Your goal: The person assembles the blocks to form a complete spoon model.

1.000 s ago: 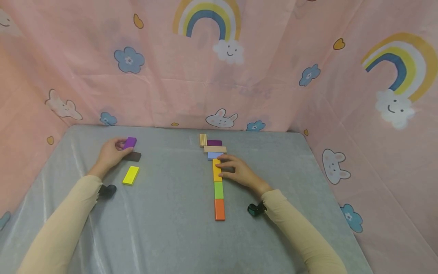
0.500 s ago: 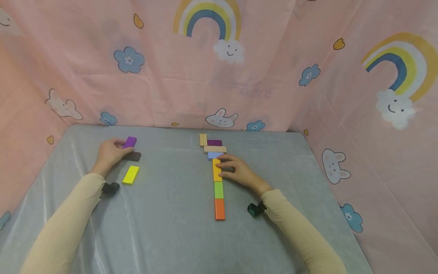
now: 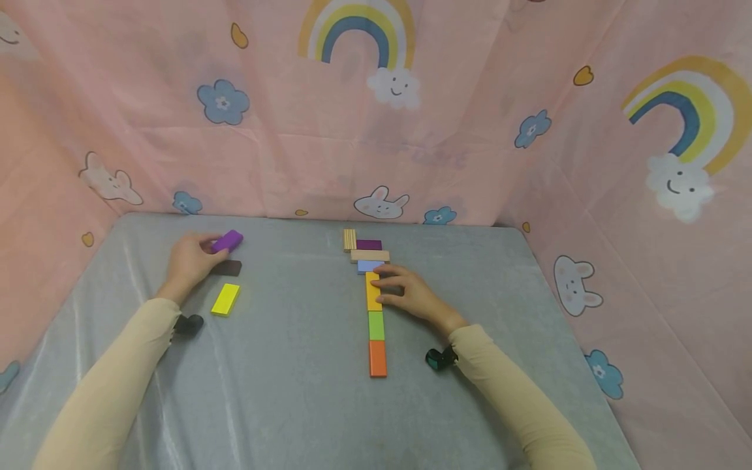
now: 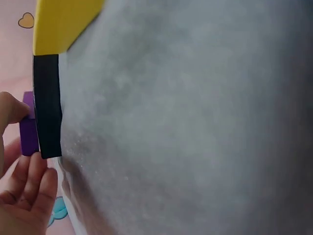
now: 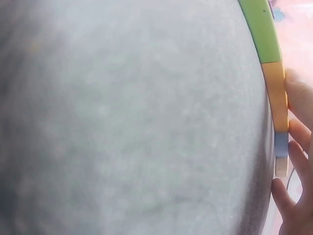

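Observation:
My left hand [image 3: 192, 261] pinches a purple block [image 3: 227, 241] between thumb and fingers at the far left of the table. Just in front of that block lies a dark brown block [image 3: 228, 267], which looks nearly black [image 4: 48, 105] in the left wrist view. A yellow block [image 3: 226, 299] lies nearer to me. On the other side, my right hand [image 3: 414, 295] rests with loosely bent fingers against an orange-yellow block [image 3: 373, 297]. This block is part of a line, with a light blue block [image 3: 369, 266] beyond it and a green block [image 3: 376, 326] on its near side.
A red-orange block [image 3: 378, 359] ends the line nearest me. At its far end lie a pale wooden block [image 3: 370, 256], a dark purple block [image 3: 369, 245] and a striped block [image 3: 349, 240]. A pink patterned cloth [image 3: 282, 156] hangs behind the grey table [image 3: 294, 391].
The purple block has turned and shifted slightly to the right in my left hand's fingers. My right hand and the line of blocks have stayed in place.

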The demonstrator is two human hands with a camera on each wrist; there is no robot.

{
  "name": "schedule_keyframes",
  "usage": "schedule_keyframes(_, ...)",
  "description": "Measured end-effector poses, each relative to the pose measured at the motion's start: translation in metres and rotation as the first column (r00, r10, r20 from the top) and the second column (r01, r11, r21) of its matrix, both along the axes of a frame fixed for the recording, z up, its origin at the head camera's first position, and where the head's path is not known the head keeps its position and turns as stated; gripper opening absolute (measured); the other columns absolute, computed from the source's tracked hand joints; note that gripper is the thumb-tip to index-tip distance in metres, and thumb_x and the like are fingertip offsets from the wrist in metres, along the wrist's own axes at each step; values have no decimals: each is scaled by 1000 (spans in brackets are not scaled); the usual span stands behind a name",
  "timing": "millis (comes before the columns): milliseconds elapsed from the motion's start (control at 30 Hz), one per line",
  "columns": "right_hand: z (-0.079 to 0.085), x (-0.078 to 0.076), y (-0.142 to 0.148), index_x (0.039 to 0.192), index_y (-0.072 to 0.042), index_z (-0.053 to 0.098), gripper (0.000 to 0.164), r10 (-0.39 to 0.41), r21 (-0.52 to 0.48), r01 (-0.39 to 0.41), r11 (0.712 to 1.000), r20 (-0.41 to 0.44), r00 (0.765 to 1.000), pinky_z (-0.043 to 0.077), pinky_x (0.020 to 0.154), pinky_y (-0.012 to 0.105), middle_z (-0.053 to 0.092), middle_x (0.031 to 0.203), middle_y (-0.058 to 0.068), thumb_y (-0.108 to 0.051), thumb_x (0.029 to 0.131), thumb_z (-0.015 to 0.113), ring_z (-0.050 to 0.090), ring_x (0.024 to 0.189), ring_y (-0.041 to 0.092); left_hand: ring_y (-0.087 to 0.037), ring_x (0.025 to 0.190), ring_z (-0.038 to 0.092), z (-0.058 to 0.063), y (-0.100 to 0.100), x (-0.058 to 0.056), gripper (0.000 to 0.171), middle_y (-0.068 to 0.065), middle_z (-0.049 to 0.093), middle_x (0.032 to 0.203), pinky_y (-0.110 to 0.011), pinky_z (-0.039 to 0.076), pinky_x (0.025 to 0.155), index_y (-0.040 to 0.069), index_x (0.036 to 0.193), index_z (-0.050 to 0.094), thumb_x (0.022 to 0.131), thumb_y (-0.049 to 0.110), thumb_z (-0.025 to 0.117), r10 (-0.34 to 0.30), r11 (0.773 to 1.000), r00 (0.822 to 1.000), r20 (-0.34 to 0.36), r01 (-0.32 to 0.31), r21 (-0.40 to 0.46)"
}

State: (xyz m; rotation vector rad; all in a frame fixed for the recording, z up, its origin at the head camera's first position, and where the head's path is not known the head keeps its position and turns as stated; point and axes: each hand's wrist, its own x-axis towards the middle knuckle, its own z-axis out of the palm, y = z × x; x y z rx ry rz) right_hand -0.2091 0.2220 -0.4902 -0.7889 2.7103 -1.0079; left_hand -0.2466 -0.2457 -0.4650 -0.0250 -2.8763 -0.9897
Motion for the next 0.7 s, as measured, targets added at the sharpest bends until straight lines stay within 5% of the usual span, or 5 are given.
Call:
schedule_keyframes(200, 3, 2, -1, 125, -18, 70, 39, -2, 16, 2, 1000, 3, 1000, 30, 121, 52, 52, 147, 0, -33, 89, 73, 40, 145, 26, -33, 95, 52, 4, 5, -2, 45, -22, 59, 104, -34, 42, 75, -1, 129, 62, 89, 18, 70, -55, 998, 997, -56, 56, 5)
schedule_keyframes(433, 3, 1, 0, 125, -19, 70, 40, 2, 16, -2, 1000, 1, 1000, 30, 122, 51, 52, 148, -1, -34, 89, 73, 40, 145, 25, -34, 97, 56, 8, 15, -5, 42, -20, 58, 103, -44, 51, 80, -2, 125, 65, 88, 17, 72, -119, 993, 989, -91, 120, 7)
schedule_keyframes(700, 0, 0, 1, 125, -19, 70, 39, 10, 18, -10, 1000, -15, 1000, 31, 121, 51, 53, 147, -1, -34, 89, 73, 40, 145, 26, -34, 95, 58, 9, 31, -12, 40, -19, 61, 99, -41, 46, 79, -2, 120, 68, 85, 16, 75, -201, 980, 965, -166, 200, -22)
